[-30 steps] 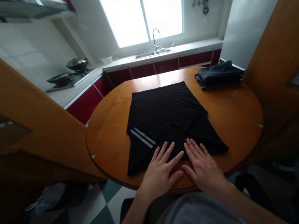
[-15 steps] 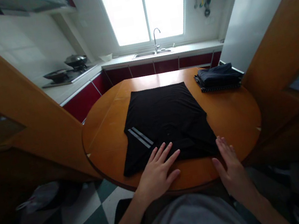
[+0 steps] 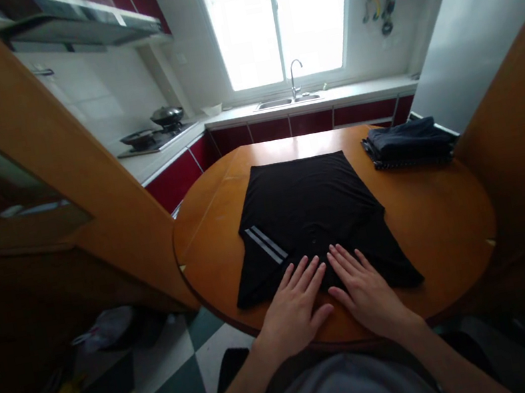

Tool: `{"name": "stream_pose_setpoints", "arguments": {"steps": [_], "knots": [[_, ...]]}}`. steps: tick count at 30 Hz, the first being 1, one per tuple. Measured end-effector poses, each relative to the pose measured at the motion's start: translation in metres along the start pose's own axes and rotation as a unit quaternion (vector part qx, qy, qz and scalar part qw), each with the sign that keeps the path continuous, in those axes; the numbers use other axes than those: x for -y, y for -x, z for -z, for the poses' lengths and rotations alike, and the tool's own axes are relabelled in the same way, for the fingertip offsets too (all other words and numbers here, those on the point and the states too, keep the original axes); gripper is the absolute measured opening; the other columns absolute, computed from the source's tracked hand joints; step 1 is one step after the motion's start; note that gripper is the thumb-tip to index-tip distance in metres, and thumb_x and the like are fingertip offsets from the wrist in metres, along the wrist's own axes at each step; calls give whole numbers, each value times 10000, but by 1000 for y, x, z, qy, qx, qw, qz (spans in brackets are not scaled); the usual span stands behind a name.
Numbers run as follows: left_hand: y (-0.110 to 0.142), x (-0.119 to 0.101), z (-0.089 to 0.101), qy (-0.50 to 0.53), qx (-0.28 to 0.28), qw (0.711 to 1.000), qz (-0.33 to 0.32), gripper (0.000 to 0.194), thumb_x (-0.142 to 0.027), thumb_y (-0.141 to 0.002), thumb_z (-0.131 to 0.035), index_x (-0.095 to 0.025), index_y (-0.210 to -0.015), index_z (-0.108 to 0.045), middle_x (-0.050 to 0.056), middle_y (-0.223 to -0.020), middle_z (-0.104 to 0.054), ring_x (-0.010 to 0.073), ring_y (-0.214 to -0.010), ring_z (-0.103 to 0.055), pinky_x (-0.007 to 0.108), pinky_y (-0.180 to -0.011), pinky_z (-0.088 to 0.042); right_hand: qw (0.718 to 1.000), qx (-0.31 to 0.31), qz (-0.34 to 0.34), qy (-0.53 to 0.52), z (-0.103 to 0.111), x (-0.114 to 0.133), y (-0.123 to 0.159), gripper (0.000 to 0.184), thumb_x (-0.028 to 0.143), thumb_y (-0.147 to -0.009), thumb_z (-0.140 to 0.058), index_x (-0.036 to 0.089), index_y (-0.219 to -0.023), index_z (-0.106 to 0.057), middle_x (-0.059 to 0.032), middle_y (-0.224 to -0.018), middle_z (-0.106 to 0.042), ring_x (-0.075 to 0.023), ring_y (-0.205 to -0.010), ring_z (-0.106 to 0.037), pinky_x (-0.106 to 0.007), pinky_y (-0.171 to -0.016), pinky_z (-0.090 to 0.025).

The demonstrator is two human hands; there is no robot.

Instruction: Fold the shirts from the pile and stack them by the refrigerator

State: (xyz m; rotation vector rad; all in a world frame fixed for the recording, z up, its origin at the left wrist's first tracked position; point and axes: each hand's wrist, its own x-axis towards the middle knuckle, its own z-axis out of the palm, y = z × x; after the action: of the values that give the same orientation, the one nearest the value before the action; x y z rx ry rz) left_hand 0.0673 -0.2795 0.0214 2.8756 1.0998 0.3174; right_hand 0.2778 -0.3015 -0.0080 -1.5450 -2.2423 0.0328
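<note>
A black shirt (image 3: 309,205) with two grey stripes on its left sleeve lies spread flat on the round wooden table (image 3: 440,226). Both of my hands rest palm down on its near edge, side by side. My left hand (image 3: 297,302) has its fingers stretched out over the fabric just left of the middle. My right hand (image 3: 368,290) lies flat beside it, fingers also stretched out. Neither hand holds anything.
A folded stack of dark clothes (image 3: 408,142) sits at the table's far right. Wooden door frames (image 3: 58,165) flank the table on both sides. Beyond are a kitchen counter with a sink (image 3: 293,99), a stove with pans (image 3: 155,134), and a checkered floor (image 3: 174,388) at left.
My right hand, which had slid out to the shirt's right edge half a second ago, has come back to the middle beside my left hand. The view shifted slightly.
</note>
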Motion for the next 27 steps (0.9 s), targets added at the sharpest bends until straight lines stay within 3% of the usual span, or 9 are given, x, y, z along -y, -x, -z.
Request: {"name": "stream_pose_setpoints", "arguments": {"steps": [7,14,19,23,27], "knots": [[25,5,-12,-73,-47,989,120,822,-539,-1005,-433,-140,-1620,-61,167,-1649,-222,307,-1532,-191,582,-1213,-241,1000,-4,-6,24,-2,-1,4,662,480,-1018,-402,140,-1578,-307,-124,-1627,-306,-258,-1523,-231,-522,-1233,-198],[64,15,-11,-92,-37,987,127,822,-522,-1019,-413,-116,-1617,-22,185,-1647,-227,294,-1526,-213,490,-1209,-296,1000,-3,-8,17,0,0,3,655,473,-1019,-400,121,-1567,-326,-130,-1629,-301,-252,-1526,-222,-503,-1240,-172],[83,14,-15,-84,-56,984,145,816,-485,-1022,-432,-141,-1619,3,193,-1648,-216,306,-1523,-216,515,-1199,-310,1000,-1,-13,17,3,2,3,660,470,-1021,-402,106,-1565,-324,-136,-1620,-321,-246,-1526,-221,-504,-1239,-182],[81,4,-15,-67,-91,979,168,780,-437,-1040,-399,-153,-1617,43,207,-1646,-208,328,-1517,-223,567,-1180,-323,1000,-6,-11,11,2,2,3,663,463,-1017,-416,116,-1572,-311,-136,-1617,-324,-248,-1527,-217,-513,-1241,-179],[52,-8,-2,-18,-96,987,128,657,-271,-1053,-344,-188,-1623,-28,140,-1662,-202,272,-1538,-159,537,-1216,-284,1000,-28,-11,8,5,4,3,652,448,-1017,-427,137,-1577,-306,-128,-1648,-240,-267,-1544,-140,-556,-1239,-148]]}}
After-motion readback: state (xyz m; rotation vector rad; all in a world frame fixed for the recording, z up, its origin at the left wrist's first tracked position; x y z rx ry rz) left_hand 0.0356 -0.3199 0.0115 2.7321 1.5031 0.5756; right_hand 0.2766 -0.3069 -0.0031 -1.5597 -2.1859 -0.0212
